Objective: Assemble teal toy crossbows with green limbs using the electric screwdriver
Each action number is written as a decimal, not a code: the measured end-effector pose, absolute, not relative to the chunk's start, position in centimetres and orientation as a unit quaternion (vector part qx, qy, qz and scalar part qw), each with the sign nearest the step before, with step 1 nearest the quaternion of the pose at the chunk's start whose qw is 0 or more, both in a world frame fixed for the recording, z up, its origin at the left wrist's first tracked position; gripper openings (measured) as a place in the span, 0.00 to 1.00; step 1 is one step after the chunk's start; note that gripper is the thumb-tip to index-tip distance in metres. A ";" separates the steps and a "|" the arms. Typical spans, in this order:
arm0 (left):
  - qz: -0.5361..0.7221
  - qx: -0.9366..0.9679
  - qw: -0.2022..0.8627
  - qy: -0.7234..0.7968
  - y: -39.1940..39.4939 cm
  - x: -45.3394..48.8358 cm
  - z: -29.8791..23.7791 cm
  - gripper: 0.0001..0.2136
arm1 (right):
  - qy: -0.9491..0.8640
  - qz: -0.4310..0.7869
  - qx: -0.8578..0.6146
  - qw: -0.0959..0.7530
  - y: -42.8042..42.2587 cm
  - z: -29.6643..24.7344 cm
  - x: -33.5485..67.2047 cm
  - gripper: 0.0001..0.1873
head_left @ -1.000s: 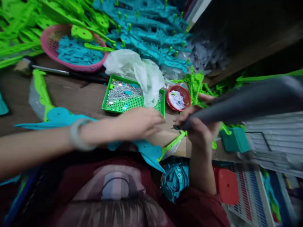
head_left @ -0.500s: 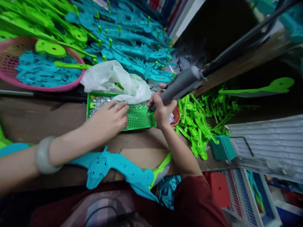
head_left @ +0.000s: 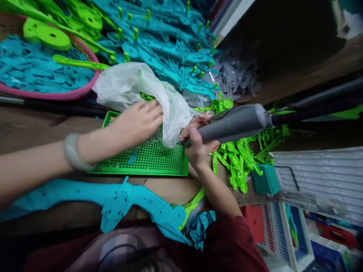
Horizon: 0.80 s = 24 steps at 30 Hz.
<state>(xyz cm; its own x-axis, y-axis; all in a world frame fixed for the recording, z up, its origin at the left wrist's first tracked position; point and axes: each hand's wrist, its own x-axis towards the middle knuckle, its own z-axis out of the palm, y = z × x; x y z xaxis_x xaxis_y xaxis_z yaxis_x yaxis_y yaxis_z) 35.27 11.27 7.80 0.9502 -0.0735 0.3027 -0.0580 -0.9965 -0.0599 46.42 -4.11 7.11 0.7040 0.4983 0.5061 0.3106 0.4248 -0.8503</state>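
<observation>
My left hand [head_left: 138,122] reaches over the green perforated tray [head_left: 153,160], fingers curled and touching the crumpled clear plastic bag [head_left: 141,85] that lies over the tray's far side. A pale bangle sits on that wrist. My right hand [head_left: 195,145] is wrapped round the grey handle of a powered screwdriver [head_left: 232,122], whose tip sits at the tray's right far corner. A long teal plastic toy part [head_left: 121,198] lies on the wooden table edge just in front of me, with a green part under it.
A pink basket [head_left: 70,92] of teal pieces stands at the far left. Piles of teal parts [head_left: 170,53] and lime green parts [head_left: 241,158] crowd the back and right. A small teal box [head_left: 265,181], red stool and white racks lie to the right.
My left hand moved from the tray's near left up to the plastic bag. The right hand with the screwdriver lowered slightly, the tool now lying more level. The view shifted closer.
</observation>
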 end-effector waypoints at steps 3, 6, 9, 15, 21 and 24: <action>-0.196 -0.980 0.029 -0.023 13.5 37.2 9.7 0.21 | -0.371 0.053 -0.529 0.761 -4.1 7.2 46.5 0.14; -0.199 -0.980 -0.007 0.003 14.4 39.1 11.6 0.20 | -0.366 0.035 -0.549 0.751 -4.6 8.2 46.5 0.14; -0.164 -0.984 -0.045 -0.044 15.1 42.8 13.1 0.15 | -0.366 0.034 -0.549 0.750 -5.4 9.4 46.1 0.13; -0.162 -0.984 -0.045 -0.056 15.3 49.7 12.0 0.13 | -0.372 0.055 -0.566 0.733 -7.4 10.1 45.1 0.14; -0.104 -0.958 -0.019 0.268 14.1 46.8 6.8 0.04 | -0.368 0.067 -0.553 0.745 -8.7 9.9 45.2 0.16; -0.111 -0.951 0.011 0.287 15.5 45.4 6.0 0.05 | -0.363 0.076 -0.556 0.744 -8.7 9.8 45.4 0.16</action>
<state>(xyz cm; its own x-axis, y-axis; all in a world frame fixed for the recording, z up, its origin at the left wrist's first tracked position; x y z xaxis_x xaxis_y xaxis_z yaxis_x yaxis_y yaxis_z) 45.39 15.49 5.97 0.8105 -0.5486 0.2053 -0.5435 -0.8350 -0.0857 45.37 -8.74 9.80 0.7254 0.5164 0.4551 0.2910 0.3692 -0.8826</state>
